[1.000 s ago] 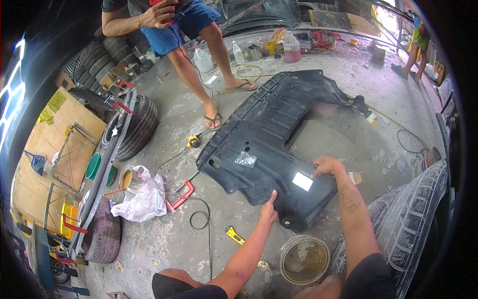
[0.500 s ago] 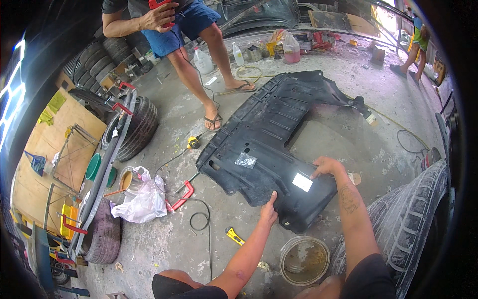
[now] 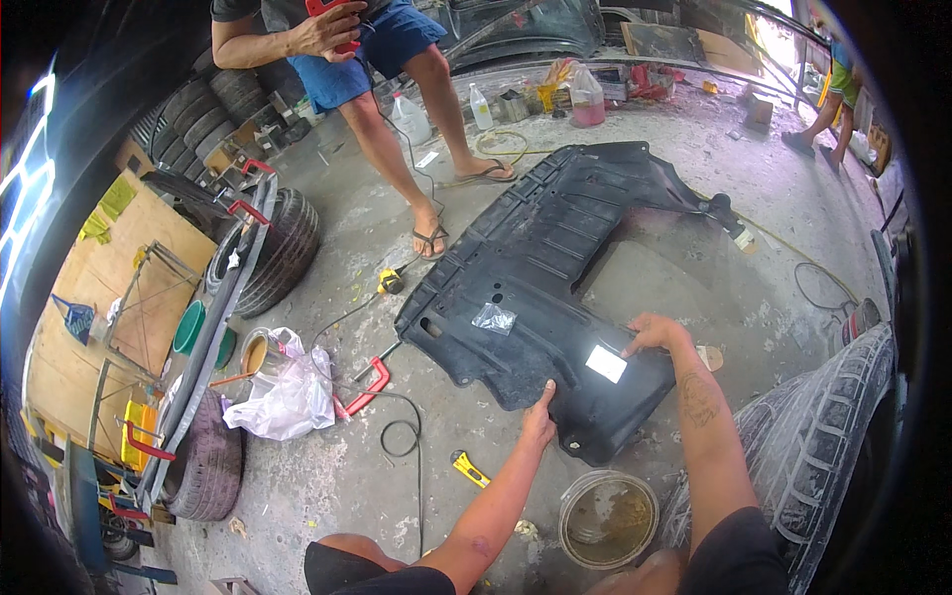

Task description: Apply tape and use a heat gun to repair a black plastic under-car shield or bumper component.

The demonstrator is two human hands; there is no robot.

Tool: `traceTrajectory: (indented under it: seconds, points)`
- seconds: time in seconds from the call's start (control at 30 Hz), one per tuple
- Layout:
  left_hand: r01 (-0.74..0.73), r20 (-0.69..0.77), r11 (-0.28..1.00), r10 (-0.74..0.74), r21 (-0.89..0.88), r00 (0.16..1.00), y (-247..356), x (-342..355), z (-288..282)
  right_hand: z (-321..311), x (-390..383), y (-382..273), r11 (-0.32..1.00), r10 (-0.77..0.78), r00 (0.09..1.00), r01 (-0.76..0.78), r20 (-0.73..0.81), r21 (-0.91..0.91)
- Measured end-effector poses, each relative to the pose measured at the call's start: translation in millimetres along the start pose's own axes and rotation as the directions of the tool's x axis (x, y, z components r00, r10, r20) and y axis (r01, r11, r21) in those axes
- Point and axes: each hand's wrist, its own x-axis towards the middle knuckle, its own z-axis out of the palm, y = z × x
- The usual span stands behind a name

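A large black plastic car undertray point(image 3: 540, 253) lies in front of me, reaching away across the concrete floor. With its thumb on top, my left hand point(image 3: 538, 420) grips the near-left edge; the fingers curl beneath and are partly hidden. My right hand point(image 3: 656, 334) holds the inner edge on the right, close to a white label point(image 3: 605, 364) stuck on the plastic. A small clear packet point(image 3: 494, 318) rests on the undertray's middle. Below the near edge, a yellow utility knife point(image 3: 469, 468) lies on the floor beside a round tub point(image 3: 563, 526).
A person in blue shorts point(image 3: 342, 84) stands beyond the tray holding a red tool. Left are a red clamp point(image 3: 377, 377), white plastic bag point(image 3: 288, 402), cable point(image 3: 417, 476) and tyres point(image 3: 283, 248). A plastic-wrapped part point(image 3: 793, 466) stands right. Another person point(image 3: 838, 94) is far right.
The whole scene has shifted very slightly in view. Both hands keep the same hold on the undertray, and nothing else has visibly moved.
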Motion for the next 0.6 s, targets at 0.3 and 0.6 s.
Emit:
traceTrajectory:
  seconds: [0.3,0.6]
  points:
    - [0.014,-0.006,1.000,-0.014,0.017,1.000,3.1,-3.7,3.3,3.1,11.6,9.8,1.000,0.024,1.000,-0.024,0.005,-0.020]
    - [-0.021,-0.017,0.999,0.021,0.034,1.000,3.0,0.4,-0.6,-2.8,2.5,-4.7,1.000,0.024,0.999,-0.024,0.037,-0.011]
